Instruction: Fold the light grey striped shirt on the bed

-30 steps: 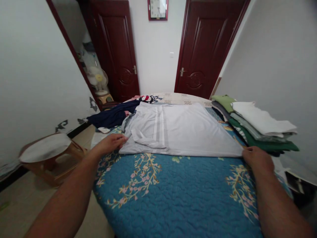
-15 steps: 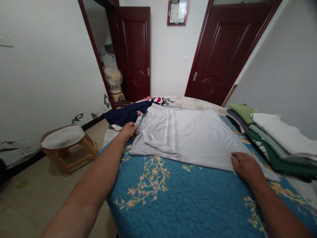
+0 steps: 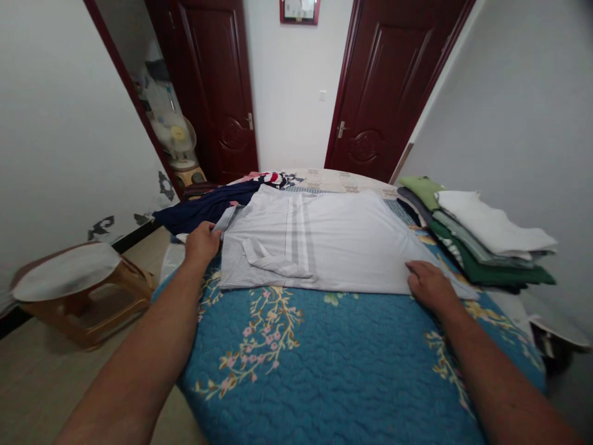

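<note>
A light grey polo shirt [image 3: 345,244] with fine stripes and paler bands lies folded lengthwise across the bed, its near edge running roughly straight. One sleeve is laid back over the striped part. At the collar end, my left hand [image 3: 202,243] is closed, with thumb and fingers pinching the collar [image 3: 226,219]. Toward the hem, my right hand [image 3: 430,285] grips the shirt's near edge with curled fingers; part of the hem shows beyond it. Beneath the shirt is a blue quilted bedcover [image 3: 343,358] with floral patterns.
A stack of folded clothes [image 3: 491,241] stands on the right side of the bed. Beyond the collar lies a crumpled navy garment [image 3: 199,207], with a striped one [image 3: 273,179] farther back. A stool [image 3: 78,284] is on the floor at left. Two dark red doors [image 3: 384,80] stand behind.
The view has swung to the right and downward, so the scene sits farther left and higher. Both hands keep their places on the shirt, which looks a little straighter along its near edge.
</note>
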Demonstrator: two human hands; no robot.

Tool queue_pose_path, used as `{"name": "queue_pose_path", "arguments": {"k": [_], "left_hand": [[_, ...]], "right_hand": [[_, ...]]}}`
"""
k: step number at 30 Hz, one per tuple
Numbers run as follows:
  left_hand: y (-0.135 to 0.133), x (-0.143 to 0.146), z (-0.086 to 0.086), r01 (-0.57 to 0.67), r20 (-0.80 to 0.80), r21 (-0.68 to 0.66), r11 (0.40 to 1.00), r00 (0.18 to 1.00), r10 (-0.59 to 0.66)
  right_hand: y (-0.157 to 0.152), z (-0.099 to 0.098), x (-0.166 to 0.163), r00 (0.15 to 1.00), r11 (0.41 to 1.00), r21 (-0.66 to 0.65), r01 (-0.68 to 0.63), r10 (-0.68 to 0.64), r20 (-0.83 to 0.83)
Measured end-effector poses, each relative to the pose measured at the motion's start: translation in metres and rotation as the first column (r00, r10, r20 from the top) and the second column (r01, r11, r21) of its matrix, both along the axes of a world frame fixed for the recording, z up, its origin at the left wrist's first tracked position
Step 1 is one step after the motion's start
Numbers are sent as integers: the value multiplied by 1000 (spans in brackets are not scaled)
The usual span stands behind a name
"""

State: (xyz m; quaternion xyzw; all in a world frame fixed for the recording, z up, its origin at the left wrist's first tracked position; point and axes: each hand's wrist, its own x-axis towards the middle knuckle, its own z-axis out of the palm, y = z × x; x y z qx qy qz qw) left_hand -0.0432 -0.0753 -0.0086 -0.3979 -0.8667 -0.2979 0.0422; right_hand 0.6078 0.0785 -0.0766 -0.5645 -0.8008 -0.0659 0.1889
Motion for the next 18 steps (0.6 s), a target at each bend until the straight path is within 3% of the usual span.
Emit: {"name": "queue_pose_path", "arguments": {"k": [2,4,7,9,13,15,18], "left_hand": [[-6,13,3,10,-91,39,999,996,-7],[-13,30,6,108,-129,50,993,986,-101],[-21,59,4,347,-9,-66,935,937,-349],[-20,75,-2,438,34,-129,890,898,-438],[-13,82,-7,444,-34,-150,884,891,-453],[-9,74,-6,412,-9,-180,893,907,-420],[-3,54,-3,438,106,-275,856,899,-426]], "right_hand": [[-2,4,-1,1000,1000,-4,-13,13,13],[-4,6,-2,999,999,-1,-54,54,-5],[-5,9,-7,981,983,9,-184,184,-58],[-7,11,-14,954,958,21,-286,287,-87],[-14,17,-23,902,909,13,-417,416,-114],[-16,21,-20,883,888,-32,-459,453,-122],[-16,24,-3,895,889,-127,-440,424,-139]]}}
